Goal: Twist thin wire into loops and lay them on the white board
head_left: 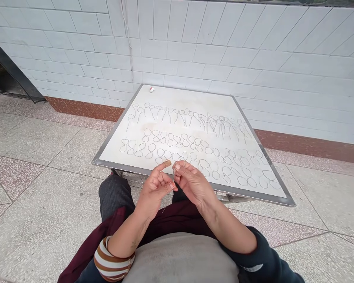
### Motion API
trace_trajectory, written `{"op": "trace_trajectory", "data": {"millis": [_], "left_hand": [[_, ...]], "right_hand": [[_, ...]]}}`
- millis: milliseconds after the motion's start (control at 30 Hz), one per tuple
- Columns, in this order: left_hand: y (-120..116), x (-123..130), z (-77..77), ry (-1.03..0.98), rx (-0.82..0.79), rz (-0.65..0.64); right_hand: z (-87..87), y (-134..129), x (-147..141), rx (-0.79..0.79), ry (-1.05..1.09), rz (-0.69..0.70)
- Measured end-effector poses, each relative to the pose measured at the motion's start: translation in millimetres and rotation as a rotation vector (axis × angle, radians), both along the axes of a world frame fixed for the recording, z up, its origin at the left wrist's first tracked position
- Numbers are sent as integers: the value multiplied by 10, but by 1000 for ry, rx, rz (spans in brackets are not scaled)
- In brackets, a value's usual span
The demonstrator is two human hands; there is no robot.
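The left hand [154, 186] has its grip closed, thumb against a fingertip, on the lower part of a thin strand [174, 173], while its index finger stands out clear of the pinch. The right hand [193, 181] nips the same strand higher up between thumb and fingers, so a short length runs nearly upright between the two grips, just in front of the desk's near edge and above the lap. Whether it is wire or stiff thread is too fine to tell. For good work here, I would pinch lightly but firmly close to the spot being shaped, let one hand steady while the other turns, and rest the forearms so that the tips do not tremble; pulling hard would probably kink so slender a piece. Beyond the hands, the desk [191, 98] carries figure-eight pieces [150, 151] in its nearer rows, some touching or overlapping toward the right, and single loops with tails [131, 116] farther back. A small white object [151, 90] sits by the far left corner, and a tiled wall [212, 59] rises behind.
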State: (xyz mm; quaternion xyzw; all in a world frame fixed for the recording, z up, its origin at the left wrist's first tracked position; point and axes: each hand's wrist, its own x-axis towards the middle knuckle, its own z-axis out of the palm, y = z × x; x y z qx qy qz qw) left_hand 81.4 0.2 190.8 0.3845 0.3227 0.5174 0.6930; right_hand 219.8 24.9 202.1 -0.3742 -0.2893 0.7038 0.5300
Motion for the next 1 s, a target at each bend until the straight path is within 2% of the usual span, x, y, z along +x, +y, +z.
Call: {"op": "trace_trajectory", "data": {"millis": [233,467,700,867,1000], "left_hand": [[-4,-11,37,-38,-36,-38],[9,-1,18,-27,-47,-19],[35,-5,16,13,-50,94],[36,-43,17,103,-35,96],[60,-89,58,156,40,162]], "right_hand": [[12,-9,6,18,-71,120],[6,-7,-19,22,-75,107],[49,22,-15,101,-127,205],[71,62,12,123,-210,197],[60,105,25,180,-305,208]]}}
